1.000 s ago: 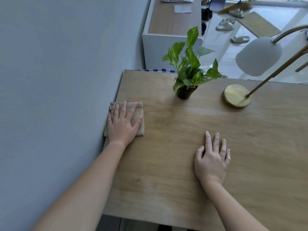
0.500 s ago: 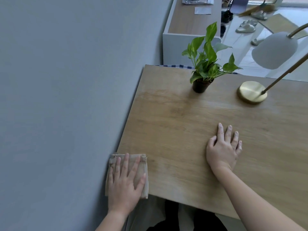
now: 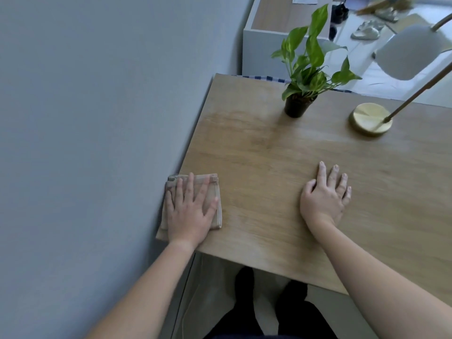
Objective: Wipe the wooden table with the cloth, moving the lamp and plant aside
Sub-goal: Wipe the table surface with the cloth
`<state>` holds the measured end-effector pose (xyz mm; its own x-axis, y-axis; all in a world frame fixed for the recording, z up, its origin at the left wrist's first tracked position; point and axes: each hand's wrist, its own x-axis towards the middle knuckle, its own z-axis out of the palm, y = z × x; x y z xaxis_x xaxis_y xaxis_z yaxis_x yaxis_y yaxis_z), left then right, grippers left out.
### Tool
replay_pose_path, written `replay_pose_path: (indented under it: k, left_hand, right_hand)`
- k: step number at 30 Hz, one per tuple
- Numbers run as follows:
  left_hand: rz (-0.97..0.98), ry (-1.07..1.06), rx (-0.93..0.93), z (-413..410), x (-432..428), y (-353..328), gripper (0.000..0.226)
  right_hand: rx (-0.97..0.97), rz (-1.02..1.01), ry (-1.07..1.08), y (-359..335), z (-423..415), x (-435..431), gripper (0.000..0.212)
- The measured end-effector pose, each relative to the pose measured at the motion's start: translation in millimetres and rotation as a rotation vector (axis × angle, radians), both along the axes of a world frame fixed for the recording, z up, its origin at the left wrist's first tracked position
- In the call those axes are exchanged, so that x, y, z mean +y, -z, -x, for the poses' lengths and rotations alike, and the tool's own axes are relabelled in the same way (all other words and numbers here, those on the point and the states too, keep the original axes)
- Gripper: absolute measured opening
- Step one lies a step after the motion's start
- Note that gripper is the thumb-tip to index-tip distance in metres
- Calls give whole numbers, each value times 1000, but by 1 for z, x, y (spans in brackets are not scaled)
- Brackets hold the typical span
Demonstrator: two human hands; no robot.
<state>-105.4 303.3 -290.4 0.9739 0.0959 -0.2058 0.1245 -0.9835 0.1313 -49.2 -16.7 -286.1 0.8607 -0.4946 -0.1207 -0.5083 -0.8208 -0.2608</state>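
We wipe: left hand [image 3: 188, 211] flat on cloth [image 3: 215, 204], right hand [image 3: 325, 194] flat on worktop [image 3: 269, 148]. Next we shift plant [image 3: 305, 69] ahead of right hand.

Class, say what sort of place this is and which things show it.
Probably a room in a home: a wooden table bears a potted plant and a brass-based lamp, and slippers lie beyond it.
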Motion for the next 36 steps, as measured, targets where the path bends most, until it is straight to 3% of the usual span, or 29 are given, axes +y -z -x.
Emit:
replay_pose_path:
  k: [6,11,15,17,23,27,29,33,36]
  left_hand:
    - [68,121,35,132,-73,-4,72]
    - [65,108,2,85,-70,-7,69]
    - [24,-64,5,27,-72,-1,68]
    - [-2,-116,-13,38,-90,2,69]
    - [102,79,-57,173,-172,8,71]
    - [97,92,-74,157,-156,7,65]
    - [44,12,-69,125,-142,6,65]
    - [-15,-392,-25,68,-135,11,70]
    - [7,-415,-33,79,-185,6,75]
  right_hand:
    - [20,-5,-14,0,4,-2,61]
    - [20,7,-29,1,-2,-2,62]
    - [12,11,-38,5,1,-4,62]
    - [34,8,-54,6,1,-6,62]
    - [84,-4,-116,6,3,-11,64]
    - [109,19,-277,0,12,-32,66]
    - [90,22,-329,-1,15,-44,67]
    - [69,9,-329,2,20,-46,67]
    - [78,9,-338,3,20,-46,68]
